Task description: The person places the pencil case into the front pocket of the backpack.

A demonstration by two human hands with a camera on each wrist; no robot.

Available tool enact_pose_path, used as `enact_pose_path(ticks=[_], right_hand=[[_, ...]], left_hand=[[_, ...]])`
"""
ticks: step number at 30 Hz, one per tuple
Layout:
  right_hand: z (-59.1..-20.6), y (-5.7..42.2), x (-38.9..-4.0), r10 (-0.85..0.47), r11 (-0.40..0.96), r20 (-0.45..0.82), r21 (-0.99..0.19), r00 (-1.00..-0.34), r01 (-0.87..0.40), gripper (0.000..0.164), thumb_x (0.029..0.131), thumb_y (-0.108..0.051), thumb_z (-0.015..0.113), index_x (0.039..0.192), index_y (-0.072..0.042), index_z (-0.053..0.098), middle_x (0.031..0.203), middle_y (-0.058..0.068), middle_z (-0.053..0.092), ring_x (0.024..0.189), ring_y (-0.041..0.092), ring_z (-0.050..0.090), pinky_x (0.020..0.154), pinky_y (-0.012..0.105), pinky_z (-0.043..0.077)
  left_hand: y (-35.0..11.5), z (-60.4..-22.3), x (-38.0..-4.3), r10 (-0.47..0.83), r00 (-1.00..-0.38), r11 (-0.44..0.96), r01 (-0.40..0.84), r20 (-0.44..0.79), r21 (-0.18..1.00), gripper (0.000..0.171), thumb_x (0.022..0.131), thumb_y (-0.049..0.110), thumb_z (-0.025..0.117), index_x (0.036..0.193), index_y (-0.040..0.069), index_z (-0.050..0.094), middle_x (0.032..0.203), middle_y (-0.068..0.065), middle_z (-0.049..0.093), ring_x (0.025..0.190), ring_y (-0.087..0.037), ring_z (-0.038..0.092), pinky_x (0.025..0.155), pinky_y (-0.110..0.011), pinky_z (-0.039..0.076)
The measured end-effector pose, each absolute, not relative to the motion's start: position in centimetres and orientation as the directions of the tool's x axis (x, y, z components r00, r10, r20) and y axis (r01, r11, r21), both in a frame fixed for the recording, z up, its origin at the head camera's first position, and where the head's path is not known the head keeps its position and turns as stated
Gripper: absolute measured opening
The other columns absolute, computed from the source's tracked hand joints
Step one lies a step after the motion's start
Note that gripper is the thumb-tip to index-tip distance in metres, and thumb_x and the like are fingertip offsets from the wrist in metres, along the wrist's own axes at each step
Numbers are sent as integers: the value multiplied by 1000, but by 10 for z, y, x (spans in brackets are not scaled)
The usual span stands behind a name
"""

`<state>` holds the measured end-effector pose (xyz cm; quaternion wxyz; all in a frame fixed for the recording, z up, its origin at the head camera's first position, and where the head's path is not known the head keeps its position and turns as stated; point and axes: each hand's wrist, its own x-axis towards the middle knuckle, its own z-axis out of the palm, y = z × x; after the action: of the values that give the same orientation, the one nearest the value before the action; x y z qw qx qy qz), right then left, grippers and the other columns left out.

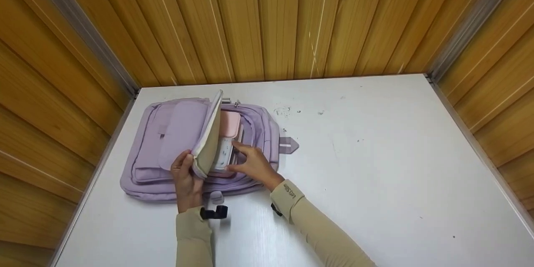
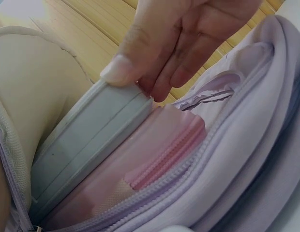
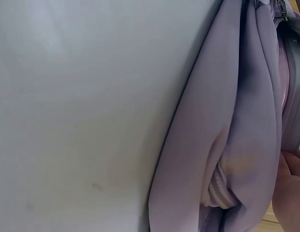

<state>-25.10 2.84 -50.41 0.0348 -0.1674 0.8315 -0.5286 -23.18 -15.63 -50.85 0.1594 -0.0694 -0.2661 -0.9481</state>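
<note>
A lilac backpack (image 1: 146,150) lies on the white table with its front compartment unzipped. My left hand (image 1: 186,177) grips the edge of the raised flap (image 1: 208,142), thumb on the near side. Inside the opening sits a pale flat box (image 1: 224,153) with small bluish marks on its face; the left wrist view shows its grey-blue side (image 2: 87,145). My right hand (image 1: 256,167) pinches this box between thumb and fingers. Behind the box, a pink zippered pouch (image 2: 155,140) is tucked in. Farther up the opening is a pink rounded case (image 1: 230,124).
A grey strap tab (image 1: 288,145) sticks out from the backpack's right side onto the white table (image 1: 375,167). Wood-look panels (image 1: 275,21) stand behind the table and along both sides. The compartment's zipper edge (image 2: 188,169) runs beside the pouch.
</note>
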Motion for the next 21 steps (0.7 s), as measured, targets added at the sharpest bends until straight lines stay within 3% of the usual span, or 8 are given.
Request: enact_pose_path(ticks=[13, 21], right_hand=[[-507, 26, -249, -350, 392, 150, -873, -924, -291, 86, 76, -28, 80, 146, -4, 35, 150, 13, 37, 138, 27, 39, 115, 34, 30], [-502, 32, -248, -406, 430, 76, -863, -911, -264, 86, 82, -33, 73, 150, -10, 25, 156, 7, 26, 141, 26, 33, 116, 36, 28]], left_hand=[[-157, -509, -231, -269, -937, -801, 345, 221, 489, 9, 78, -4, 74, 84, 2, 75, 78, -8, 69, 71, -15, 66, 66, -24, 55], [-156, -508, -232, -286, -930, -776, 365, 229, 515, 10, 81, -6, 71, 83, 3, 76, 77, -7, 69, 70, -14, 66, 65, -22, 55]])
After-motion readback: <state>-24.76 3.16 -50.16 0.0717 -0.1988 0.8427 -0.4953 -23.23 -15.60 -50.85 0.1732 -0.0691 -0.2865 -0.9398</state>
